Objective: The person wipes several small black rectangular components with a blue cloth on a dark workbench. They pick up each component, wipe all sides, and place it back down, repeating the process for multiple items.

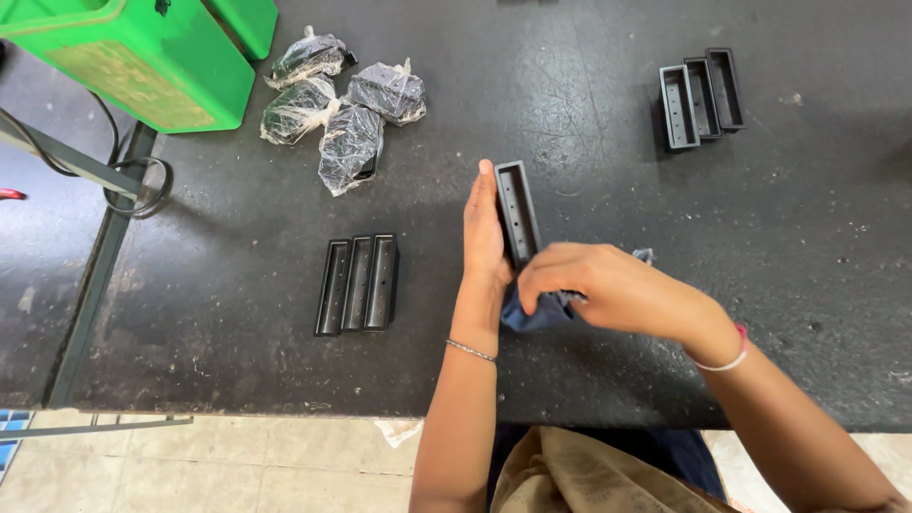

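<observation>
Four clear-wrapped packages (337,104), contents perhaps black parts, beside a green bin (142,66)

Speckled black surface (589,104), green bin (133,62) far left, four wrapped bundles (342,104) beside it, black tray trios near left (358,283) and far right (701,95)

- Four clear plastic-wrapped packages (336,112) of dark parts lay clustered at the upper left of the black table (589,114), crumpled, knotted and touching one another.
- A green crate (142,57) stood just left of them, bearing a faded yellowish label panel (114,84).
</observation>
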The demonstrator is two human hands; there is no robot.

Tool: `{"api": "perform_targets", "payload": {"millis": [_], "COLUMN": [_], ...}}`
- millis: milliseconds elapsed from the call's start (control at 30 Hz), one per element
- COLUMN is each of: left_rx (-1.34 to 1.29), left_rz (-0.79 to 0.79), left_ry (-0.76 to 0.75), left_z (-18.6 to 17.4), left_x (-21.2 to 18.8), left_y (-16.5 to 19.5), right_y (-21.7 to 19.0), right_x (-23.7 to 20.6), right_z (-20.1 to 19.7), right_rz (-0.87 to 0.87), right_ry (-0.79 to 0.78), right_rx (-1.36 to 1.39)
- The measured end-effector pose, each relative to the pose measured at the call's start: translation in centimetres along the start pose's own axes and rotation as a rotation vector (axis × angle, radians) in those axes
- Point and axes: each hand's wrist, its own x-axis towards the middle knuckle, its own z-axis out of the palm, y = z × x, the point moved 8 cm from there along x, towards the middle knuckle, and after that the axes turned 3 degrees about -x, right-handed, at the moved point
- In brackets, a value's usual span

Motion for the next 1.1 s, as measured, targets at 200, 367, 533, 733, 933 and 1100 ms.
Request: {"api": "perform_targets", "payload": {"millis": [200,367,533,733,933,1100], "left_rx": [-0.039,-0.033,-0.050,-0.125,-0.187,0.013], "left_rz": [-0.002,-0.030,-0.023,-0.044,-0.072,-0.049], "left_ry": [-0.115,-0.103,-0.113,-0.171,-0.225,-0.133], "left_z": [0.3,0.7,1.0,1.0,0.8,0.0], "left_x": [-0.1,-0.3,-0.3,0.1,0.7,1.3], "left_y": [1.0,1.3,1.6,1.2,0.1,-0.6], "right_y": [1.2,5.1,10.3,14.0,13.0,8.7], "right_x": [-1.6,-2.3,-3.7,-4.1,-3.4,-1.9], "right_z": [-1.6,-5.7,-6.5,-5.0,-4.4,-5.9], "right_rz": [0.025,0.105,0.318,0.390,0.349,0.213], "right_ry": [0.000,0.316,0.615,0.764,0.746,0.761], "right_rx": [0.010,0.036,0.240,0.446,0.407,0.243]}}
